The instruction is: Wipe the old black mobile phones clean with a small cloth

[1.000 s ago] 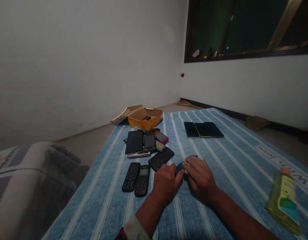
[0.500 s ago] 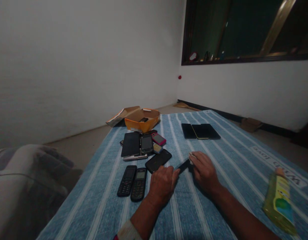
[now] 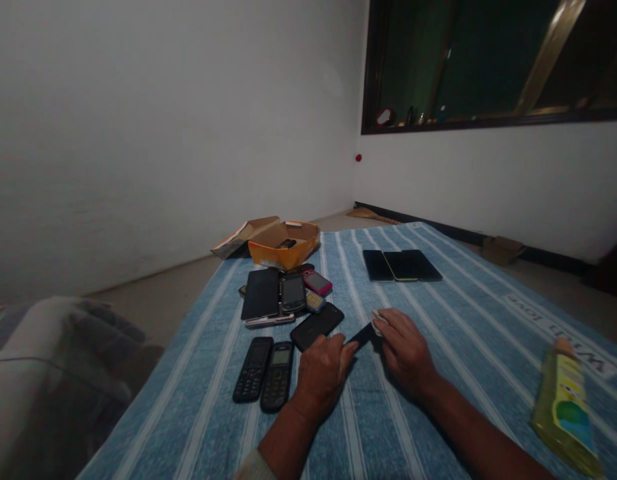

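My left hand is closed around one end of a slim dark phone, seen almost edge-on above the cloth-covered surface. Pinched in the fingers of my right hand is a small white wiping cloth, pressed at the phone's far end; most of it is hidden. Just beyond my left hand lies a black smartphone. To its left are two keypad phones, one beside the other. Further back is a pile with a large black phone and a pink phone.
An orange box, its lid open, stands at the back with a phone inside. Dark flat phones lie at the back right. A bottle of yellow liquid lies near the right edge on the striped blue cloth.
My right hand and the white cloth have shifted slightly left and down along the phone. My left hand keeps its hold. The whole view has tilted a little.
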Motion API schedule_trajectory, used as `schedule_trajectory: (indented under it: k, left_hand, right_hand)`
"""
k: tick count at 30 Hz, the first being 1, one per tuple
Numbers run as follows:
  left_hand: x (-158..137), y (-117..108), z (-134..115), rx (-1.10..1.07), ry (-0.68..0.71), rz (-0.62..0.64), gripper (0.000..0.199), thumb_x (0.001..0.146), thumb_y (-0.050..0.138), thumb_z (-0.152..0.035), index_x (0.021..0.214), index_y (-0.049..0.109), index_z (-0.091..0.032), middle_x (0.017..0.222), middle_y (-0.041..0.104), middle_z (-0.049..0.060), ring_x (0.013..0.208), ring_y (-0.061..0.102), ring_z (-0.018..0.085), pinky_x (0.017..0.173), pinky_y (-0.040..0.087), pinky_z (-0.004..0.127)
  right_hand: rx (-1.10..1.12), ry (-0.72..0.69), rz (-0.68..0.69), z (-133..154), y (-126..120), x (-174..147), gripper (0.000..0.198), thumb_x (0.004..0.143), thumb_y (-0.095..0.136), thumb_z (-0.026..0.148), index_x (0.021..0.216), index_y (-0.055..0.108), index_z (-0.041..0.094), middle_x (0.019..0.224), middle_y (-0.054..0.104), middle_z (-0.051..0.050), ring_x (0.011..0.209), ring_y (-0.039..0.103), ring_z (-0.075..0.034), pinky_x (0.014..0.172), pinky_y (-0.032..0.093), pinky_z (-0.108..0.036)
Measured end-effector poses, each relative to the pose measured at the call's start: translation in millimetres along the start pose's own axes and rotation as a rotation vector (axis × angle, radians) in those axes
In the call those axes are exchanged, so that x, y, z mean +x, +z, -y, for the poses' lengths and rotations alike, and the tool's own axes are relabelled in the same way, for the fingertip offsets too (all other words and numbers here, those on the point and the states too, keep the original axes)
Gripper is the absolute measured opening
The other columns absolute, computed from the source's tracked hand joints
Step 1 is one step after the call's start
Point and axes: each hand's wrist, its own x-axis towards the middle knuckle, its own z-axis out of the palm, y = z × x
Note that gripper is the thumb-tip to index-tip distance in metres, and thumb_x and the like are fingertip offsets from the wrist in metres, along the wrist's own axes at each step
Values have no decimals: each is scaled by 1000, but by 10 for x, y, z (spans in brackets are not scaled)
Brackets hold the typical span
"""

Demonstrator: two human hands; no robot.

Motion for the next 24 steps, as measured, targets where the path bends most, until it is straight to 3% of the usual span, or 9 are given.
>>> schedule_trajectory:
  k: [5,17,24]
  left_hand:
    - [-4,-4,15,-37,-9,-7,24,97,48,-34,89,64,-18,70,66,4,68,64,18,60,47,26]
    - [-22,48,63,-25,13,-38,15,91,55,-27,100,62,-18,79,69,5,73,65,20,64,50,28]
    - [-14,-17,29,-61,35,5,11,87,50,-13,85,59,-19,76,68,4,71,62,19,63,48,28]
  right_hand:
    - [-30,-1,-15,-34,1,-7,43,84,44,-1,120,61,15,113,65,-16,113,58,-28,93,52,-51]
    - [81,-85,34,281,43,7,46,86,43,3,128,56,17,120,64,-16,120,56,-28,95,52,-51]
    - [113,-118,51,429,36,60,41,89,41,5,127,56,13,118,65,-17,118,57,-27,97,52,-49]
